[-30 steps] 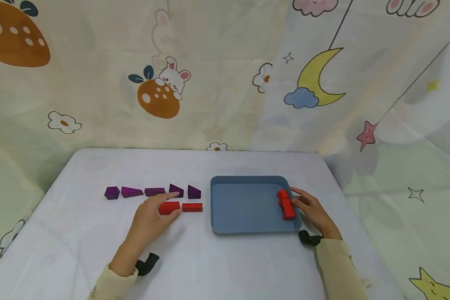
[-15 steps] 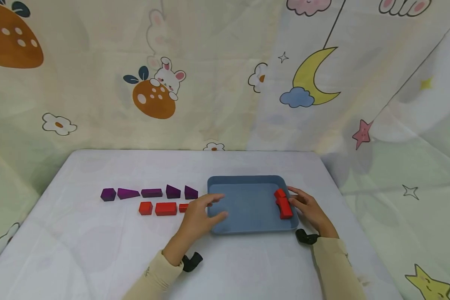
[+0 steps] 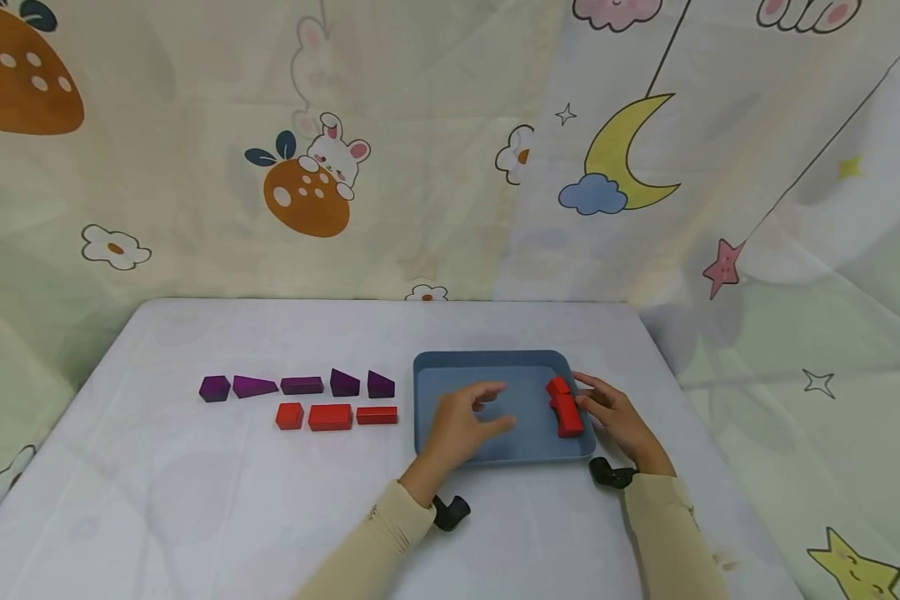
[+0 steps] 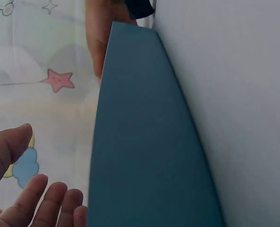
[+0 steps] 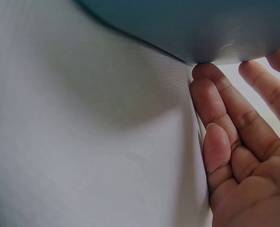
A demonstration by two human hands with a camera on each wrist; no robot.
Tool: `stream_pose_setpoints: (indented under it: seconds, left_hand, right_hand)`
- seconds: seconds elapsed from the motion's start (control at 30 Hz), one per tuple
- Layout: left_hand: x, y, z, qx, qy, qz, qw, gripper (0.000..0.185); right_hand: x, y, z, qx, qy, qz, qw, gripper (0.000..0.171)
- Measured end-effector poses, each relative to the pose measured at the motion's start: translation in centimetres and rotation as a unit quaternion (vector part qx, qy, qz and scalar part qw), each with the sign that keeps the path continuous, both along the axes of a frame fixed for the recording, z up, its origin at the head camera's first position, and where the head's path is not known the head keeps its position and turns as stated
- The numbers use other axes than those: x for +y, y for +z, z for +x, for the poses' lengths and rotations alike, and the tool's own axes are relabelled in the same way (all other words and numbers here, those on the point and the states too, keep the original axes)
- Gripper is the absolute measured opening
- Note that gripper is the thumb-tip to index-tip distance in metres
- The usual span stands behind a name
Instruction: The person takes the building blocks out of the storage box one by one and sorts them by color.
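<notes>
I see my left hand (image 3: 468, 417) hovering, fingers loose and holding nothing, over the smooth blue tray (image 3: 495, 363); my relaxed right hand (image 3: 615, 417) touches its rim beside blocky red pieces (image 3: 565, 407).

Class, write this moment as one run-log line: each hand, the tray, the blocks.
left hand: open, over blue tray | right hand: open, at tray's right rim | red blocks in tray | red row, purple row on table
</notes>
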State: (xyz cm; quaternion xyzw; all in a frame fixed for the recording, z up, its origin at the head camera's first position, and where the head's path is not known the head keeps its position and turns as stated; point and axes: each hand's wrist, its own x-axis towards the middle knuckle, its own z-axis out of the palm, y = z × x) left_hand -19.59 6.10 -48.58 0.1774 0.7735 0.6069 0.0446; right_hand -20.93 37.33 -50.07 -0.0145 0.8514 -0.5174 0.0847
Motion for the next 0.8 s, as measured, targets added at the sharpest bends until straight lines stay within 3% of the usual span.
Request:
stream_pose_setpoints:
  seconds: [0.47, 0.6, 0.8]
  left_hand:
    - [6.1, -0.6, -1.2, -0.042, -0.014, -0.012, 0.9989, 0.056]
    - [7.6, -0.7, -1.6, -0.059, -0.004, -0.011, 0.9982, 0.058]
    - [9.4, -1.2, -1.8, -0.083, 0.004, -0.049, 0.9953, 0.065]
  right_hand:
    - [0.4, -0.4, -0.4, 0.000, -0.004, -0.016, 1.000, 0.057]
    - [0.3, -0.3, -0.3, 0.003, 0.000, -0.019, 1.000, 0.056]
    - [0.2, -0.2, -0.2, 0.000, -0.002, -0.017, 1.000, 0.058]
